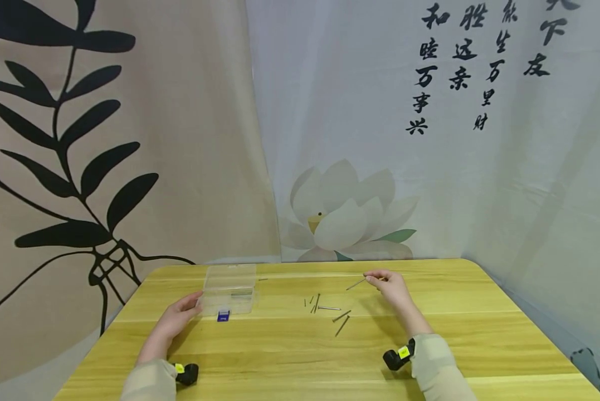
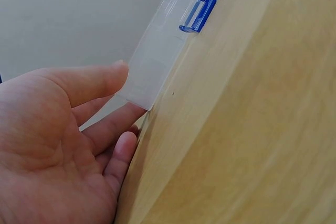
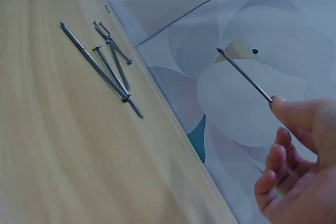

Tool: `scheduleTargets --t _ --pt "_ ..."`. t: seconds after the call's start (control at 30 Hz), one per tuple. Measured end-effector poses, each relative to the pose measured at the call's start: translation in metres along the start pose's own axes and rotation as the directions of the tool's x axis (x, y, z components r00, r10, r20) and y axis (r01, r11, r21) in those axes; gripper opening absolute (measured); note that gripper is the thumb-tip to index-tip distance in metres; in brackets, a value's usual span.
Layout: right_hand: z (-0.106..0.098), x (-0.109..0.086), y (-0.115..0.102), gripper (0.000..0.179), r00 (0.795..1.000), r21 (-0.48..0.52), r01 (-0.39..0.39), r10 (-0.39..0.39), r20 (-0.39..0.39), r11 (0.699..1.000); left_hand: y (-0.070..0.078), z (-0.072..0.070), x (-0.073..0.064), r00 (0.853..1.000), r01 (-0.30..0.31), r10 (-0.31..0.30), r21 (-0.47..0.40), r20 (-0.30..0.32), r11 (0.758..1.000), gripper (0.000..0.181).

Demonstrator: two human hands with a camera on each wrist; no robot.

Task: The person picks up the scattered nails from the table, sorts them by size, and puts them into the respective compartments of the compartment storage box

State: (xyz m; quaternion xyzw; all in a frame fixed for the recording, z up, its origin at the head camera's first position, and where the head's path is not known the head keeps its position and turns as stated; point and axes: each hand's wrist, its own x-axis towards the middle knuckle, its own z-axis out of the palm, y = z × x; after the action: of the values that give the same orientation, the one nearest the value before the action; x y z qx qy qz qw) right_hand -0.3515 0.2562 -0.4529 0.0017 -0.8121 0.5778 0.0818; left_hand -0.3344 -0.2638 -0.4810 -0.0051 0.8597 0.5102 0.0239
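At the left of the table in the head view lies a clear plastic box [image 1: 228, 277] with its lid laid back and a blue latch [image 1: 223, 316] at its front. My left hand [image 1: 173, 320] holds its near left corner; in the left wrist view the thumb is against the box wall [image 2: 152, 69], with fingers partly hidden behind the corner. A nail [image 3: 244, 73] is pinched between thumb and fingertips of my right hand [image 1: 391, 288], raised above the table, its pointed end away from the hand. Several loose nails [image 1: 330, 308] lie between the hands.
The wooden table [image 1: 259, 356] has its far edge close to a printed curtain [image 1: 204, 139]. One small nail [image 1: 263, 279] lies just right of the box. Black wrist cameras [image 1: 399, 356] sit on both forearms.
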Motion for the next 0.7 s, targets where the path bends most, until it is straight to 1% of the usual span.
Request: scheduleTargets --t 0.1,0.2,0.33,0.47,0.53,0.6,0.7 --pt "0.004 0.003 0.0 0.023 1.0 -0.016 -0.007 0.007 -0.019 1.0 0.001 0.001 -0.001 1.0 -0.011 0.011 0.002 -0.001 1.0 0.054" --pt "0.014 0.004 -0.002 0.021 1.0 -0.015 -0.003 0.003 -0.026 1.0 0.001 0.001 -0.001 0.999 -0.034 0.034 0.014 0.001 0.999 0.053" --pt "0.037 0.008 -0.01 0.02 1.0 -0.017 0.021 -0.021 0.0 1.0 -0.002 -0.001 -0.002 0.998 -0.063 0.063 0.02 -0.01 0.998 0.052" --pt "0.059 0.013 -0.021 0.018 0.998 -0.03 0.053 -0.052 0.033 0.998 -0.004 0.0 -0.002 0.998 -0.068 0.068 0.019 -0.016 0.998 0.051" --pt "0.07 0.017 -0.024 0.018 0.997 -0.011 0.067 -0.067 0.047 0.998 -0.004 0.0 -0.003 0.998 -0.065 0.065 0.017 -0.02 0.998 0.05" --pt "0.08 0.021 -0.026 0.019 0.995 -0.001 0.089 -0.089 0.051 0.996 -0.004 0.0 -0.003 0.997 -0.075 0.076 0.019 -0.027 0.997 0.049" --pt "0.096 0.028 -0.028 0.02 0.992 0.046 0.111 -0.113 0.056 0.993 -0.002 0.0 -0.003 0.996 -0.082 0.083 0.018 -0.042 0.996 0.048"
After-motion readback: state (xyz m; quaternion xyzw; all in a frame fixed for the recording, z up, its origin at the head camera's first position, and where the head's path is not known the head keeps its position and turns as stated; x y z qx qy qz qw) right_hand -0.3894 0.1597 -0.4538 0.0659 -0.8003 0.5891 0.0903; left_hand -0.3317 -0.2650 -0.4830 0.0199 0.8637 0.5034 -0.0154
